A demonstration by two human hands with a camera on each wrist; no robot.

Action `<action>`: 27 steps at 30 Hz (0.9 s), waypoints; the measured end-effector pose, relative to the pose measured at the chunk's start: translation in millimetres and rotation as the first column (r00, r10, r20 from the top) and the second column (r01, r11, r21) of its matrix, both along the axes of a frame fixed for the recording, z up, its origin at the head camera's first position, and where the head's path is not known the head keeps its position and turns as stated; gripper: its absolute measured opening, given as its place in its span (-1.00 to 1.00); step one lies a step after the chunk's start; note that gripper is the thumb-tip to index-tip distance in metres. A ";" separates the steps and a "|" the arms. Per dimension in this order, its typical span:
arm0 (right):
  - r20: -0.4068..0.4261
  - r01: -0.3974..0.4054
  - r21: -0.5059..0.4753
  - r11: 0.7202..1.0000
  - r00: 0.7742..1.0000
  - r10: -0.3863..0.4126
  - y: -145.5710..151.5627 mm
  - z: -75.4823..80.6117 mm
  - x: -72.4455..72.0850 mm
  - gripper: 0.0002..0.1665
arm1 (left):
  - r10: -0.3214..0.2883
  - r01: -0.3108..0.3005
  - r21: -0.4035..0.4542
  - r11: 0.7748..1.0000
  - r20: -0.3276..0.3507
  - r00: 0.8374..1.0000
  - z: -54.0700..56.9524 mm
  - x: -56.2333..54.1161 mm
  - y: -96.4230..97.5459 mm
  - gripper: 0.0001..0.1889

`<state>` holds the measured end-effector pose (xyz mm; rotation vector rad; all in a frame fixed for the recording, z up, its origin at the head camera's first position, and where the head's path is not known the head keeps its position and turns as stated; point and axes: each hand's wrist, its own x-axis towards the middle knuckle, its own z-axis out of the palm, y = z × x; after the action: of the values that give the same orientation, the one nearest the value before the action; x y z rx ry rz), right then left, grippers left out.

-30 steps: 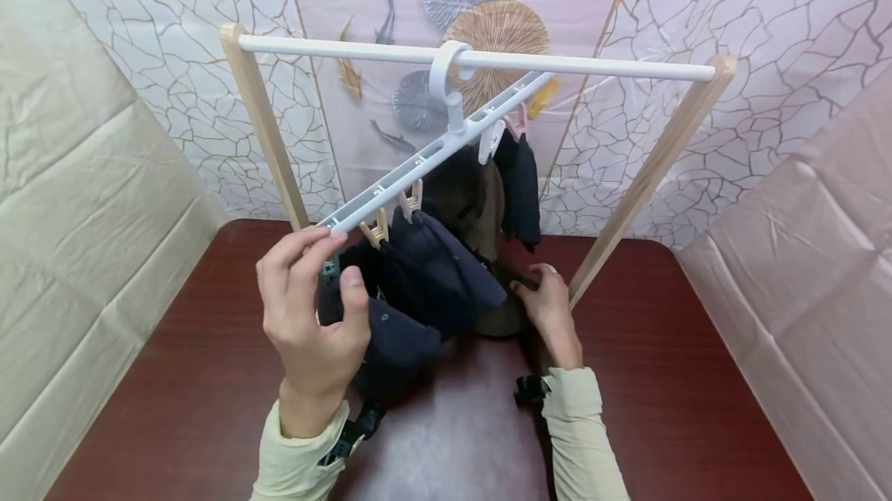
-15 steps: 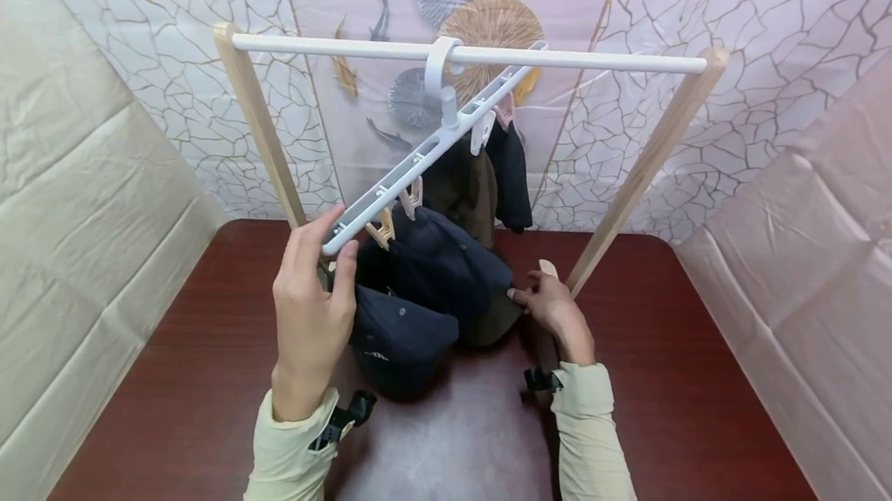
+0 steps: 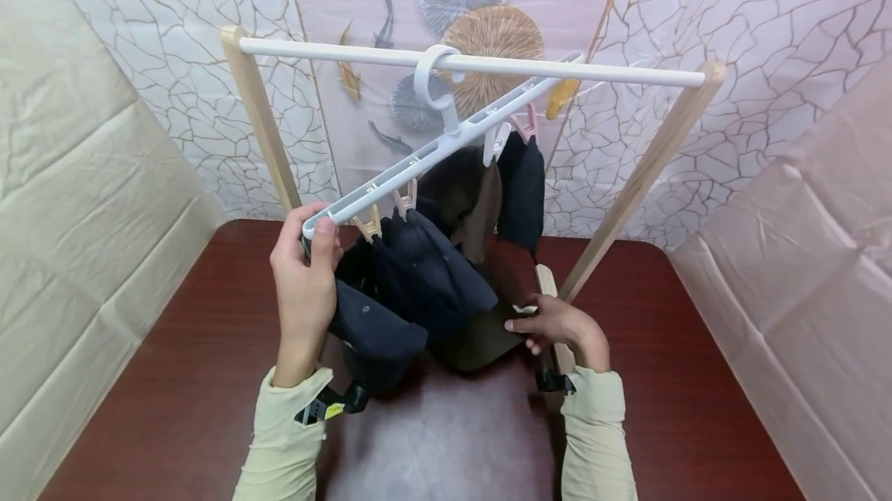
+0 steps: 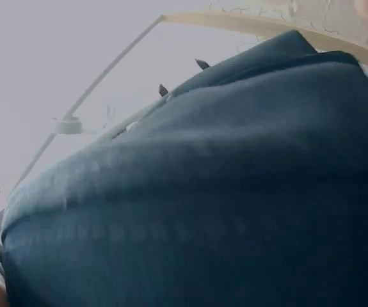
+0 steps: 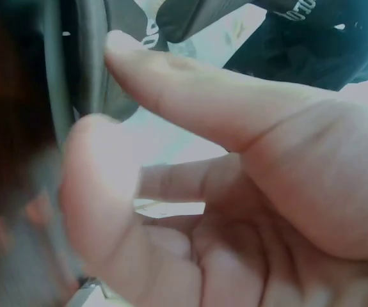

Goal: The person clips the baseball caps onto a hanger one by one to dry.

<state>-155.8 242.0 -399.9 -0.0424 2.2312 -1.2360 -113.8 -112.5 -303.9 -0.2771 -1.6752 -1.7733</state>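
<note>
My left hand (image 3: 303, 284) grips the near end of a white clip hanger (image 3: 397, 172), thumb on one side and fingers on the other. At the right, my right hand (image 3: 564, 327) pinches the brim of a brown cap (image 3: 477, 342) between thumb and fingers; the brim's edge shows by the thumb in the right wrist view. Navy caps, one in the middle (image 3: 435, 276) and one nearest (image 3: 379, 331), hang under the hanger. A yellow clip (image 3: 369, 226) and a pale pink clip (image 3: 406, 199) hold fabric there. Dark blue cloth (image 4: 190, 192) fills most of the left wrist view.
The hanger's hook loops over a white rod (image 3: 592, 70) between wooden posts (image 3: 620, 191). Toward its far end are a white clip (image 3: 496, 143), a pink clip (image 3: 526, 123) and a dark cap (image 3: 523, 191). The rack stands on a reddish-brown table (image 3: 662, 377).
My left hand has closed firmly round the hanger's end, which swung right and back left. My right hand has moved toward me, and the brown brim has come forward with it.
</note>
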 end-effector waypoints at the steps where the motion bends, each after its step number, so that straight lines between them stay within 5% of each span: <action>1: -0.010 -0.007 0.014 1.000 1.000 0.008 0.3 1.2 0.4 -0.16 | 0.000 0.000 -0.008 1.000 0.015 1.000 0.9 -2.4 -1.7 -0.71; 5: -0.152 -0.003 0.080 0.997 0.988 0.015 2.5 7.8 0.9 -0.22 | 0.008 -0.007 -0.027 1.000 0.053 0.999 5.9 -12.0 -7.9 -0.66; 8: -0.340 0.076 0.120 0.990 0.940 -0.031 3.7 14.6 1.3 -0.33 | -0.006 0.008 -0.032 0.999 0.059 0.998 8.6 -19.2 -12.5 -0.64; 12: -0.565 0.231 0.044 0.972 0.808 -0.166 -4.1 24.4 2.4 -0.54 | -0.033 0.036 -0.041 0.999 0.068 0.997 10.6 -28.7 -19.3 -0.69; 17: -0.740 0.387 -0.160 0.908 0.562 -0.370 -23.2 38.1 3.8 -0.71 | -0.039 0.049 -0.084 0.995 0.116 0.992 10.7 -41.8 -27.2 -0.65; 20: -0.764 0.420 -0.284 0.862 0.444 -0.468 -28.8 49.9 2.0 -0.71 | -0.055 0.070 -0.096 0.993 0.151 0.987 11.5 -48.2 -29.4 -0.60; 25: -0.769 0.356 -0.409 0.840 0.361 -0.527 -29.3 74.7 -10.3 -0.58 | -0.081 0.099 -0.095 0.990 0.182 0.980 13.2 -55.3 -30.5 -0.56; 27: -0.769 0.328 -0.430 0.841 0.354 -0.532 -32.0 90.2 -11.7 -0.54 | -0.103 0.121 -0.084 0.989 0.195 0.975 14.2 -57.8 -29.7 -0.57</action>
<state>-167.5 210.0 -309.7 -0.2193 3.1158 -2.1051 -171.6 -142.3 -289.7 -0.2561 -1.9170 -1.8536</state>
